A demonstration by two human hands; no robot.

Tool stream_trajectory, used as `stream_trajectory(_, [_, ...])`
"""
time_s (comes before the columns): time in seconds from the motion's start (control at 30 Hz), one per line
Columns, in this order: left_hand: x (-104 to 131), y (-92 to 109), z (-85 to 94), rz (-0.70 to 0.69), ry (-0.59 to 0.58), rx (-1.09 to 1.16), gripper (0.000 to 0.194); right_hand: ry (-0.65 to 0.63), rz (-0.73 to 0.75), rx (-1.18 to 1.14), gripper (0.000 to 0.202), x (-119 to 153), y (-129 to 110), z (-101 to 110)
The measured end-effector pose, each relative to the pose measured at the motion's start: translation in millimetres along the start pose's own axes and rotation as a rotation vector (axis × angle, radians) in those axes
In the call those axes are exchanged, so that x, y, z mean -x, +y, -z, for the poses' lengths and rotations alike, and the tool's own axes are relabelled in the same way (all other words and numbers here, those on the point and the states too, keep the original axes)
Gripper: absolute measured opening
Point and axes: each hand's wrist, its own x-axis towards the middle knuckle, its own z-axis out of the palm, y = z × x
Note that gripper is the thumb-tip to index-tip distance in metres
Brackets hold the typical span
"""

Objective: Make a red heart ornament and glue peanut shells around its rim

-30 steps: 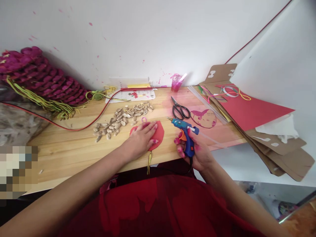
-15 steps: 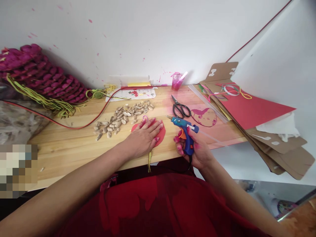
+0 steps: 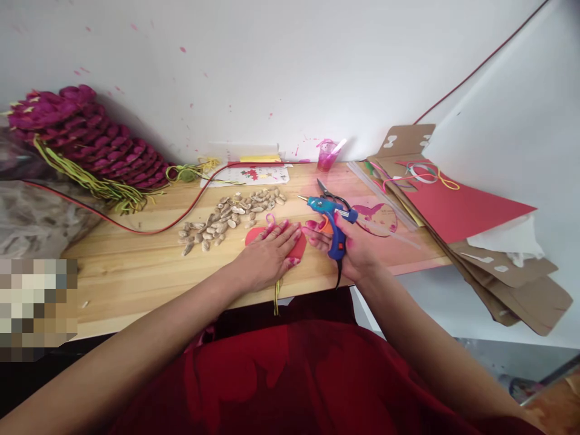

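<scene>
My left hand (image 3: 267,257) lies flat with fingers stretched out, pressing on a red paper cutout (image 3: 296,244) on the wooden table. A pink loop of cord (image 3: 270,219) sticks out above the cutout, and yellow-green strings (image 3: 277,297) hang from below it over the table edge. In my right hand (image 3: 356,248) is a blue glue gun (image 3: 336,238) with an orange trigger, its nozzle pointing left above the table. Black scissors (image 3: 327,190) lie just behind the glue gun, partly hidden by it. Peanut shells (image 3: 217,225) are spread behind my left hand.
Purple shell-covered pieces (image 3: 99,139) with strings are stacked at the back left. A pink-stained cup (image 3: 327,156) stands by the wall. A heart-marked cardboard disc (image 3: 378,217), red paper (image 3: 471,199) and cardboard sheets (image 3: 530,296) lie right. A red cable (image 3: 181,217) crosses the table.
My right hand has brought the glue gun left, closer to my left hand, and it now overlaps the scissors. My left hand stays flat on the red cutout. The view has shifted slightly.
</scene>
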Motion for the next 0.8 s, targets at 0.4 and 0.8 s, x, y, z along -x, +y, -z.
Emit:
stream_trajectory(0.4, [2, -9, -4.6, -0.194, -0.044, 0.092, 0.055, -0.112, 0.021, 0.242, 0.014, -26, 0, -5])
stream_trajectory(0.8, [25, -10, 2.7, -0.294, -0.116, 0.228, 0.054, -0.113, -0.009, 0.367, 0.019, -22, 0, -8])
